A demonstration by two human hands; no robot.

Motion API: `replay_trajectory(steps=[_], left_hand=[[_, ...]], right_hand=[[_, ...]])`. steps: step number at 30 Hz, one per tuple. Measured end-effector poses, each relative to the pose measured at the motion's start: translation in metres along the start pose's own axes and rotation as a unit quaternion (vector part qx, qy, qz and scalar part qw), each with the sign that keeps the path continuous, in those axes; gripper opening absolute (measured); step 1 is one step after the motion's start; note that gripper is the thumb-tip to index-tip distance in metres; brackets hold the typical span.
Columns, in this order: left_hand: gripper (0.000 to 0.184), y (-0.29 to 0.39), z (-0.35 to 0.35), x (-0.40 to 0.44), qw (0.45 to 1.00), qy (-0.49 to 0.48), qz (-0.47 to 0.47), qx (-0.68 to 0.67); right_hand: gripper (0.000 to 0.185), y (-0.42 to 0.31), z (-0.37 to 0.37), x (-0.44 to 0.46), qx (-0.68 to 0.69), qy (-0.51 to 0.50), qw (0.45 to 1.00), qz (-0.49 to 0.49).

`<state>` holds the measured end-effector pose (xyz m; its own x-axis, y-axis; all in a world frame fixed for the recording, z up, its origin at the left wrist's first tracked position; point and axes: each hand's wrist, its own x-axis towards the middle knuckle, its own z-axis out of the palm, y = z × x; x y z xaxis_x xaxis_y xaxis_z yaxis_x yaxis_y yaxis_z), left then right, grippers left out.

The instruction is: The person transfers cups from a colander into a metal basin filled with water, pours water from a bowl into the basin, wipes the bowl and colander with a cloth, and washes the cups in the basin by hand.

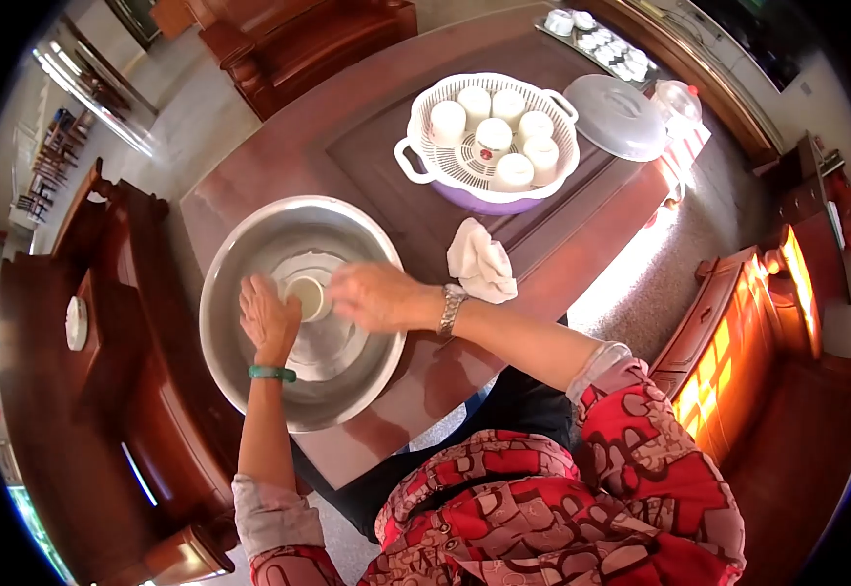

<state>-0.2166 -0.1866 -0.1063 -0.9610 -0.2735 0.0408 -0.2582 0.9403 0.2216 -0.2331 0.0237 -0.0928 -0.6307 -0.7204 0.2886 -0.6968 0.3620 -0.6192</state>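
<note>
A small, round off-white cup (pixel 306 298) is inside a wide silver metal basin (pixel 231 283), between the left hand (pixel 268 317), fingers extended, and the blurred right hand (pixel 378 296); I cannot tell whether either grips it, but one should steady it while the other works

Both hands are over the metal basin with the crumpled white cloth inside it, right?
No: the head view shows the crumpled white cloth on the brown table, outside the round silver metal basin. Left hand and right hand are over the basin.
</note>
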Motion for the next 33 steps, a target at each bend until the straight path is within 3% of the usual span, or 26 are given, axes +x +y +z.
replay_trajectory(steps=[1,3,5,7,9,11,15,17,20,22,27,28,29,33], left_hand=[[0.069,-0.005,0.01,-0.002,0.998,0.049,0.03,-0.001],[0.067,-0.017,0.029,-0.003,0.998,0.041,0.053,-0.002],[0.065,-0.022,0.034,-0.002,0.997,0.032,0.077,-0.001],[0.062,-0.022,0.036,-0.003,0.996,0.029,0.087,0.005],[0.059,-0.016,0.031,-0.004,0.997,0.013,0.069,0.009],[0.057,-0.008,0.026,-0.004,0.999,0.002,0.051,0.013],[0.055,-0.006,0.03,-0.004,0.999,-0.007,0.036,0.025],[0.054,-0.004,0.028,-0.005,0.999,-0.012,0.026,0.024],[0.053,-0.005,0.032,-0.006,0.999,0.016,0.028,0.004],[0.053,-0.008,0.035,-0.005,0.999,0.021,0.027,0.015],[0.055,-0.019,0.025,0.003,0.996,-0.018,0.09,-0.015],[0.055,-0.026,0.024,0.005,0.996,-0.017,0.088,-0.015],[0.055,-0.032,0.022,0.009,0.993,-0.033,0.113,-0.022],[0.062,-0.04,0.005,0.008,0.986,-0.09,0.137,-0.014]], right_hand=[[0.018,0.005,-0.011,0.003,0.003,0.072,0.996,0.045],[0.019,0.022,-0.048,0.01,-0.072,0.224,0.969,0.073],[0.025,0.055,-0.09,0.016,-0.221,0.262,0.925,0.166],[0.033,0.088,-0.134,0.014,-0.358,0.179,0.861,0.312],[0.039,0.121,-0.156,0.002,-0.399,0.172,0.816,0.38],[0.035,0.149,-0.178,-0.007,-0.297,0.071,0.832,0.462],[0.035,0.17,-0.175,-0.018,-0.291,0.008,0.843,0.451],[0.039,0.181,-0.166,-0.02,-0.341,0.053,0.839,0.421],[0.045,0.169,-0.171,-0.015,-0.325,0.031,0.845,0.423],[0.048,0.15,-0.176,-0.014,-0.389,0.059,0.837,0.38],[0.049,0.072,-0.188,-0.001,-0.29,0.163,0.914,0.23],[0.048,0.056,-0.182,0.006,-0.065,0.149,0.962,0.22],[0.047,0.041,-0.173,0.013,0.163,0.127,0.958,0.198],[0.047,0.017,-0.096,0.053,0.312,0.019,0.932,0.181]])
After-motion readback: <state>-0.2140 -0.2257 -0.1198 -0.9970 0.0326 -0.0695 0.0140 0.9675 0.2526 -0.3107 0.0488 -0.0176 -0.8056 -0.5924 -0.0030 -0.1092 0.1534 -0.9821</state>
